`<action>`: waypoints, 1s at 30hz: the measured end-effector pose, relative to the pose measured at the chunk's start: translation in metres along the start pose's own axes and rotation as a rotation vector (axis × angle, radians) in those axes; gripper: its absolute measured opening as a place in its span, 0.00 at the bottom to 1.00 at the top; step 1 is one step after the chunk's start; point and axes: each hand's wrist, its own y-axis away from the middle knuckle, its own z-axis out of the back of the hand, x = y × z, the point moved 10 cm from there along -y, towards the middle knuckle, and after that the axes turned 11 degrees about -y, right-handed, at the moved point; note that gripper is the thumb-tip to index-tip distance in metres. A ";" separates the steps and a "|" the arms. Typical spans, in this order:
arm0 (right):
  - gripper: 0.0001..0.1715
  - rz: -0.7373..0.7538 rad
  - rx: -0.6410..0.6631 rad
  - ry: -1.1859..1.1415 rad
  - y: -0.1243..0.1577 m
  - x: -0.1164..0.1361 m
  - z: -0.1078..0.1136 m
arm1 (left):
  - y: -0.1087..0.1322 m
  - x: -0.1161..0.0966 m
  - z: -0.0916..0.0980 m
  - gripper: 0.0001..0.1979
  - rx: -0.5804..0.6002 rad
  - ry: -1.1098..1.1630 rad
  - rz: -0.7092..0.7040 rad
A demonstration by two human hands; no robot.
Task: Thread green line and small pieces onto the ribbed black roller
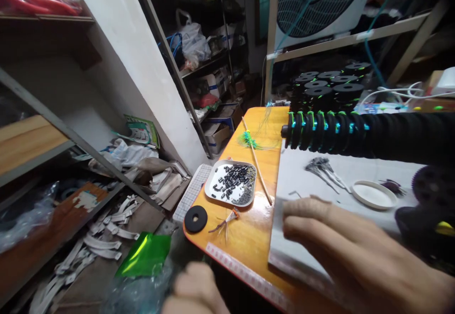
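Observation:
My right hand [355,247] is over the white board [280,252], fingers stretched to the left, somewhat blurred; nothing shows in them and the thumb is hidden. Just beyond its fingertips lies a small thin bent bit [294,193]. My left hand [197,289] is low, below the table edge, its fingers curled; what they hold, if anything, is hidden. Beside it are a clear plastic bag [138,290] and a shiny green sheet [147,254]. A white tray [209,191] of small black cylinders [234,179] and grey bits sits on the orange table [261,243].
A black ring disc [187,219], an orange-tipped strand bundle [227,219], a wooden stick [261,174] and green strands [248,138] lie on the table. Right of them are a round white lid [374,194], a ribbed black roll [337,133] and stacked black discs [348,87]. Shelves stand left.

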 end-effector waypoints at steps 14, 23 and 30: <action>0.11 -0.326 -0.004 -0.296 -0.007 -0.028 0.004 | -0.146 0.010 -0.108 0.11 0.802 -1.306 -0.528; 0.11 -0.358 -0.078 -0.326 -0.017 -0.025 0.018 | -0.122 -0.034 -0.109 0.04 0.684 -1.141 -0.493; 0.08 -0.299 -0.049 -0.314 -0.014 -0.014 0.017 | -0.023 -0.037 -0.083 0.11 0.577 -0.320 -0.043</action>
